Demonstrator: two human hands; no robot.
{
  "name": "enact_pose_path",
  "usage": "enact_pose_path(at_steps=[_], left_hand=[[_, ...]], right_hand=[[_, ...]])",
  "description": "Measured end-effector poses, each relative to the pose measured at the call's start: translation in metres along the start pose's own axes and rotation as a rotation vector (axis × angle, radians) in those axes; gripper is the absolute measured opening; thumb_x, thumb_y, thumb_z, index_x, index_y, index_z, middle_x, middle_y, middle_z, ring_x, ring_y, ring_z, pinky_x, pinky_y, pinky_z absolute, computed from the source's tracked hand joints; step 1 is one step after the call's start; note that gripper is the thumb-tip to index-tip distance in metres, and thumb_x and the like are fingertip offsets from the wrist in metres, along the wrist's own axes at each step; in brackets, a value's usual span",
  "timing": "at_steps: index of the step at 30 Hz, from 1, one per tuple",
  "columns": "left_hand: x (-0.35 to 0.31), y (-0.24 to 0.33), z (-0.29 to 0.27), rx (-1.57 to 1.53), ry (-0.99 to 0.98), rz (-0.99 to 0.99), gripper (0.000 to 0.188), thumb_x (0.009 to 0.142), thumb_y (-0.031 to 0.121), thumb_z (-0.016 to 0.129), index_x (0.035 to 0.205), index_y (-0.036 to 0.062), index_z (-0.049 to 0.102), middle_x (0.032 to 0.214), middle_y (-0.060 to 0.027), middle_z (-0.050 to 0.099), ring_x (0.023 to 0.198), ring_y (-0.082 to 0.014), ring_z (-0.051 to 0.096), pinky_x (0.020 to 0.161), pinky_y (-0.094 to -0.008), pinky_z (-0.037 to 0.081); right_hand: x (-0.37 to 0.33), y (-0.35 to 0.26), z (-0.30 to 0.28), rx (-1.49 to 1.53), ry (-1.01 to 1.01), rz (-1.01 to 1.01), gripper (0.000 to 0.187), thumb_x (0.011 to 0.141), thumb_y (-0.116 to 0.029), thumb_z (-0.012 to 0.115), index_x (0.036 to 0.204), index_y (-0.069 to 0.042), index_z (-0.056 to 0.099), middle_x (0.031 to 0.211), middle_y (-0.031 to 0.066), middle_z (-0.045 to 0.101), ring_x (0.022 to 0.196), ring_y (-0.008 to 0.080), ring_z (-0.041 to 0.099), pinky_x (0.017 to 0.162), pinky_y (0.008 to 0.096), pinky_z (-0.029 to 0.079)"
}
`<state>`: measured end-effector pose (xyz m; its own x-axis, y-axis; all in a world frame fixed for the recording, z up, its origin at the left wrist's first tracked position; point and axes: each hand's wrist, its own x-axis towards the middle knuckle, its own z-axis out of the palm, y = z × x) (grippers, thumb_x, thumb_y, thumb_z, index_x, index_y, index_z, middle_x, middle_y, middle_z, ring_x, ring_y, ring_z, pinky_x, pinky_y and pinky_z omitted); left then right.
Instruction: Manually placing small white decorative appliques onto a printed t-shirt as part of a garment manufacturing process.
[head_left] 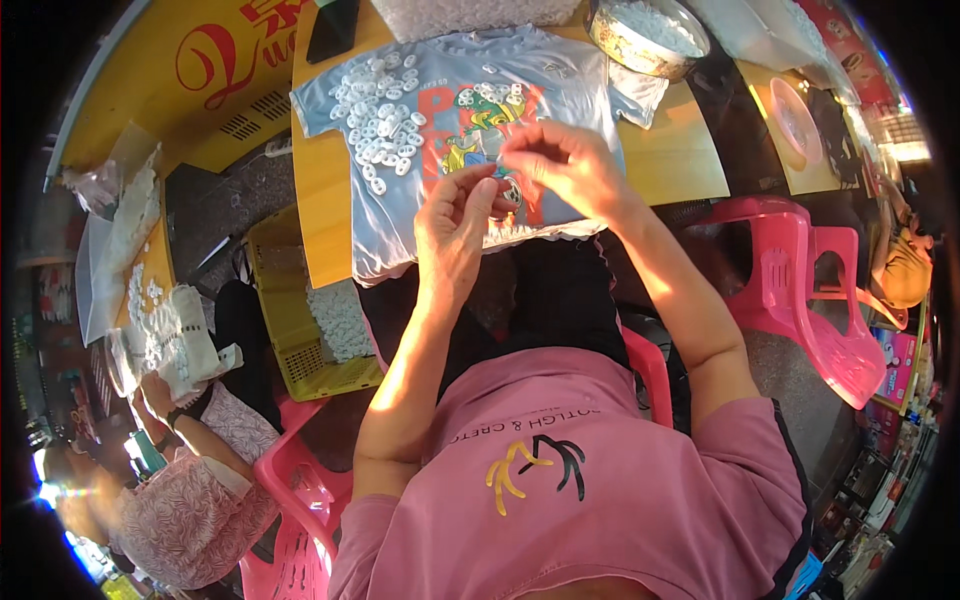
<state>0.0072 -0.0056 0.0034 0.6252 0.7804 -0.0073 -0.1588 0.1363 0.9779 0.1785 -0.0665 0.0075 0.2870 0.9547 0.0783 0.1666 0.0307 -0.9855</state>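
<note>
My left hand (455, 225) is raised over a light blue printed T-shirt (390, 215) spread on the table, its thumb and fingers pinched together. Close by on the right, my right hand (570, 170) is also pinched, with its fingertips near those of the left. Whatever sits between the fingertips is too small to make out. A heap of small white oval plastic pieces with holes (380, 120) lies on the shirt's left side. A few more white pieces (492, 95) rest on the print, just beyond my hands.
A round patterned tin (650, 40) of white pieces stands at the back right, beside a clear tub (470, 15). A dark phone (333, 30) lies at the back left. Below is a yellow crate (290, 340). Pink chairs (790, 270) flank me; another person (190, 480) sits left.
</note>
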Motion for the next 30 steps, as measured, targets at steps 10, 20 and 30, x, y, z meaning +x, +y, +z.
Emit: enact_pose_path(at_steps=[10, 20, 30], left_hand=[[0.005, -0.014, 0.002, -0.221, 0.049, -0.07, 0.021, 0.094, 0.015, 0.062, 0.103, -0.0035, 0.059, 0.085, -0.0087, 0.067, 0.075, -0.0129, 0.065, 0.072, -0.0259, 0.052], [0.023, -0.026, -0.008, -0.195, 0.068, -0.044, 0.016, 0.094, 0.013, 0.06, 0.102, -0.0016, 0.058, 0.089, -0.0091, 0.065, 0.076, -0.0126, 0.064, 0.074, -0.0258, 0.052], [0.021, -0.026, -0.013, -0.123, -0.039, -0.015, 0.016, 0.095, 0.013, 0.06, 0.102, -0.001, 0.058, 0.086, -0.008, 0.066, 0.079, -0.0124, 0.064, 0.074, -0.0263, 0.052]], right_hand=[[-0.01, -0.003, 0.016, -0.006, 0.044, -0.074, 0.012, 0.089, -0.004, 0.064, 0.1, 0.002, 0.067, 0.093, 0.0039, 0.066, 0.083, 0.0085, 0.061, 0.074, 0.0234, 0.051], [0.053, 0.044, -0.09, -0.611, 0.313, -0.146, 0.018, 0.088, -0.016, 0.065, 0.097, -0.001, 0.068, 0.092, 0.0081, 0.071, 0.08, 0.0112, 0.064, 0.071, 0.026, 0.05], [0.072, 0.04, -0.109, -0.863, 0.14, -0.273, 0.013, 0.087, -0.013, 0.064, 0.094, -0.003, 0.067, 0.087, 0.0101, 0.065, 0.076, 0.0202, 0.064, 0.07, 0.0319, 0.05]])
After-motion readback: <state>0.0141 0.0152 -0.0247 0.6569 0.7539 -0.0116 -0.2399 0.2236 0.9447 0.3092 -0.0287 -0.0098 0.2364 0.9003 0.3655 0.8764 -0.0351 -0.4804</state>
